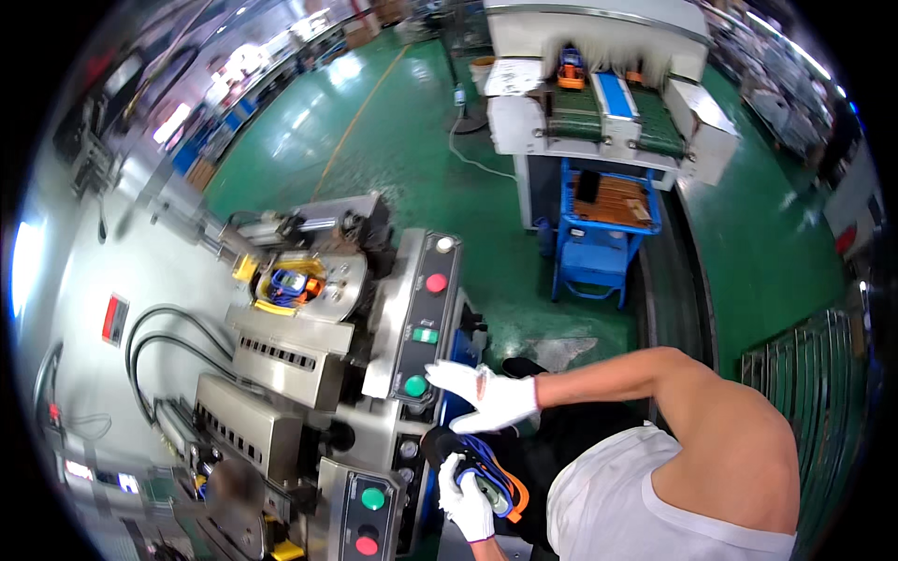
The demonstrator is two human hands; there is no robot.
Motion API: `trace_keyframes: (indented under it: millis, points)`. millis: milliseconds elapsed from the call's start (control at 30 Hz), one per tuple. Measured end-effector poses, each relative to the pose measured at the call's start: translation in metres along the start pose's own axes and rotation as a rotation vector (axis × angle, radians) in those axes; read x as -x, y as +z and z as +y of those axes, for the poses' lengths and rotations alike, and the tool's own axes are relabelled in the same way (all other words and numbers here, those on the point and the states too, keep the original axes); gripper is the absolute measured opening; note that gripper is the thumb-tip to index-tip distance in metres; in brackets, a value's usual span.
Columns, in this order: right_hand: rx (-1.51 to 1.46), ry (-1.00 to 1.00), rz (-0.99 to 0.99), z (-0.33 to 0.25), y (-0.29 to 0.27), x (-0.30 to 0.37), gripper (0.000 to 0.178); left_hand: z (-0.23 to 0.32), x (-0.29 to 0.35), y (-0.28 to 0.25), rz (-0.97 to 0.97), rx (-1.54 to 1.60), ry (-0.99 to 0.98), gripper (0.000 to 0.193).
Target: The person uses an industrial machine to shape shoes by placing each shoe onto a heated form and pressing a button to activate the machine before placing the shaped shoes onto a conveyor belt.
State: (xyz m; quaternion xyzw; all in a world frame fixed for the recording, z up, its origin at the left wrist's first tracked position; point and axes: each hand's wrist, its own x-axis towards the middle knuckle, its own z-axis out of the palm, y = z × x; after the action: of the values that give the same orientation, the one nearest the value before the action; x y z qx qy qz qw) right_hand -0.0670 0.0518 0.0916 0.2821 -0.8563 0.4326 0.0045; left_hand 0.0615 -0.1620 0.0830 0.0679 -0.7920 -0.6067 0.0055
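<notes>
My left hand (466, 503), in a white glove, is closed on a dark shoe (486, 472) with blue and orange trim, in front of my body. Above it my right hand (485, 396), also gloved in white, is open with its fingers stretched out. Its fingertips reach the edge of a control panel (403, 360), close beside a green button (415, 385). Farther up that panel are a red button (436, 282) and a small green switch (425, 335). Another blue and orange shoe (295, 286) sits in the metal machine (348, 283) on the left.
A second panel (348, 510) with green and red buttons stands at lower left, among metal housings and black hoses (140, 351). Ahead, a blue cart (599, 257) stands before a conveyor machine (599, 28) carrying an orange shoe (570, 70). A metal rack (804, 402) is at right.
</notes>
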Motion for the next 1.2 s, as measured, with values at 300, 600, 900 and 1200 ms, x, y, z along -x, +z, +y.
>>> trace_keyframes:
  millis: [300, 600, 900, 1200]
  points:
    - [-0.039, 0.206, 0.523, -0.042, -0.104, 0.169, 0.111, 0.157, -0.050, 0.201, -0.240, -0.033, 0.741, 0.048]
    - [-0.068, 0.296, 1.525, 0.154, -0.320, 0.203, 0.057, 0.229, -0.055, 0.304, -0.803, -0.027, 1.174, 0.060]
    - [0.534, 1.196, 1.132, 0.335, -0.598, 0.228, 0.101, 0.044, -0.042, 0.225, -0.582, -0.445, 0.388, 0.037]
    - [0.919, 0.654, 1.010, 0.415, -0.633, 0.226, 0.070, 0.008, -0.032, 0.116, -0.185, -0.537, 0.069, 0.026]
